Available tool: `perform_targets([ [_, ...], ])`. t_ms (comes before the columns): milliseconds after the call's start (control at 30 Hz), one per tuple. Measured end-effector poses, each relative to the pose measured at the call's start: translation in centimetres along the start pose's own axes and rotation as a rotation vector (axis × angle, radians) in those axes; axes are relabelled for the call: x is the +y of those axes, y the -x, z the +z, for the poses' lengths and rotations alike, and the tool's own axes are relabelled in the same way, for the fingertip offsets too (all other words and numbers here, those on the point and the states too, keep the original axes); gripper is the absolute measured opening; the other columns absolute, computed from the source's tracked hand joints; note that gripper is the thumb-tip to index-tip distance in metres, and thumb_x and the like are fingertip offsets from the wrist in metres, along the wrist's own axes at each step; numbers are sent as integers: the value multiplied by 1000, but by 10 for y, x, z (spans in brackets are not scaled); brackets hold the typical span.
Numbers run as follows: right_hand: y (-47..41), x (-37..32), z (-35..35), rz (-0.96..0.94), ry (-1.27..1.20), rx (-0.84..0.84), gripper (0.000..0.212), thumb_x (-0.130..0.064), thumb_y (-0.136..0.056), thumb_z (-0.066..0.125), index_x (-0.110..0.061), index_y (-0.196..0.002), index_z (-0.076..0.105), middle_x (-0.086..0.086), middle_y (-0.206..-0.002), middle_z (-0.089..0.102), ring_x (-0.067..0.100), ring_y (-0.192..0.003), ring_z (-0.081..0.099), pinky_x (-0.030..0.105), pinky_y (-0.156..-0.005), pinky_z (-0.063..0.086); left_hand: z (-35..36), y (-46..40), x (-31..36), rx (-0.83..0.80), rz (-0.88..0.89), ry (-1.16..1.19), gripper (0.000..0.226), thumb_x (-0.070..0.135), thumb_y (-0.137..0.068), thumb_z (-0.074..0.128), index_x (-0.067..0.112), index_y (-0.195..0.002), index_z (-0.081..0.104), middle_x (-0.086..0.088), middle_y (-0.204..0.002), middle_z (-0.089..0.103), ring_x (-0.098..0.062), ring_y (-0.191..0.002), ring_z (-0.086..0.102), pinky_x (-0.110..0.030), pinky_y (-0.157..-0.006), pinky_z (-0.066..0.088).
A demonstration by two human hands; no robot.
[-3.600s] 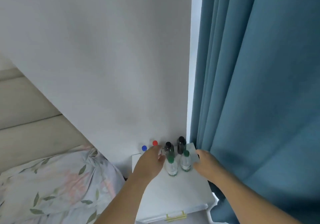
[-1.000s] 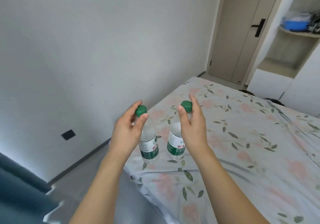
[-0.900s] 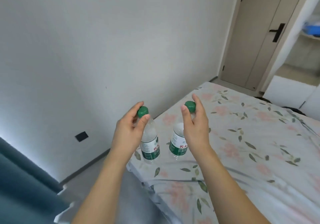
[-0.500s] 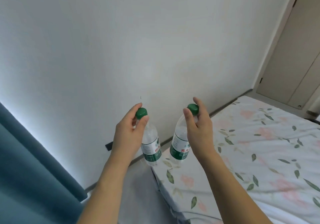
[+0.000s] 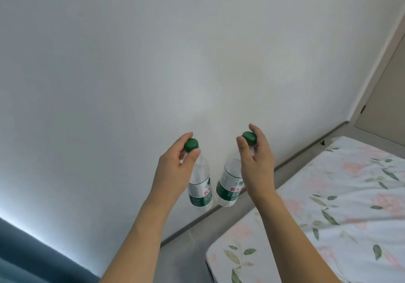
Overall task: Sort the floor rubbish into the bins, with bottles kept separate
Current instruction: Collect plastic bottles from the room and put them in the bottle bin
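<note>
I hold one water bottle in each hand. My left hand (image 5: pixel 175 162) pinches the neck of the left water bottle (image 5: pixel 200 186) just under its green cap (image 5: pixel 191 144), thumb on one side and fingers on the other. My right hand (image 5: pixel 256 162) does the same on the right water bottle (image 5: pixel 229 186), under its own green cap (image 5: pixel 249 138). Both bottles hang down from my fingers in the air and tilt a little toward each other at the bottom; they are near, but I cannot tell if they touch. Both look clear and almost empty, so I judge they are light and will swing easily.

What has changed: a few seconds ago these two bottles stood with others on a small white cabinet beside the curtain, and my hands were reaching for them. Since then I lifted them and turned — one second ago the door and much of the bed were in front of me; now I see mostly the white wall (image 5: pixel 153 63), the skirting, a strip of grey floor (image 5: pixel 188 245), the near corner of the bed (image 5: pixel 328 217) on the right and the blue curtain (image 5: pixel 32 258) at the lower left.

For the task this means the pick-up of two bottles is done and I am carrying them. No bin is in view, so I must still find the one for bottles — and keep my grip firm until then.
</note>
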State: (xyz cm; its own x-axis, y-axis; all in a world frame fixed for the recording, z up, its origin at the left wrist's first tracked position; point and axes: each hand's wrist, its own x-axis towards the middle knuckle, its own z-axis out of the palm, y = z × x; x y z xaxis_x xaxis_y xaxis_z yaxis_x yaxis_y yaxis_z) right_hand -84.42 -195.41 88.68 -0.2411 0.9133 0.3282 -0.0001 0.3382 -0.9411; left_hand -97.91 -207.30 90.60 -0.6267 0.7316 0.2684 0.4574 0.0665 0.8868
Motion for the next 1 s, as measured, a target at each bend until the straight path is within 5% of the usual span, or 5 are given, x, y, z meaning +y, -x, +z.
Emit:
perform_targets([
  [233, -69, 17, 31, -14, 21, 54, 42, -36, -94, 58, -29, -135, 49, -5, -118, 61, 11, -111, 56, 29, -101, 44, 9, -92, -13, -37, 22, 45, 41, 27, -93, 62, 35, -132, 54, 12, -121, 64, -3, -113, 59, -32, -104, 46],
  [533, -153, 53, 88, 14, -1, 293, 39, -32, -95, 59, -29, -133, 51, -7, -114, 61, 7, -106, 56, 0, -77, 40, 30, -227, -57, -225, 83, 97, 39, 27, -93, 63, 37, -130, 55, 18, -116, 64, 1, -108, 59, -29, -98, 48],
  [767, -222, 67, 141, -1, -23, 497, 39, -30, -94, 60, -29, -132, 52, -12, -118, 59, 6, -112, 55, 0, -81, 40, 34, -348, -78, -424, 163, 101, 39, 26, -93, 61, 36, -130, 54, 15, -117, 64, 0, -109, 59, -16, -94, 43],
  [1000, -252, 80, 148, -2, 79, 631, 39, -27, -93, 61, -27, -132, 53, -10, -120, 60, 4, -113, 54, 15, -96, 42, 81, -415, -81, -584, 224, 182, 37, 27, -93, 62, 34, -129, 56, 17, -114, 64, -2, -106, 60, -24, -97, 46],
])
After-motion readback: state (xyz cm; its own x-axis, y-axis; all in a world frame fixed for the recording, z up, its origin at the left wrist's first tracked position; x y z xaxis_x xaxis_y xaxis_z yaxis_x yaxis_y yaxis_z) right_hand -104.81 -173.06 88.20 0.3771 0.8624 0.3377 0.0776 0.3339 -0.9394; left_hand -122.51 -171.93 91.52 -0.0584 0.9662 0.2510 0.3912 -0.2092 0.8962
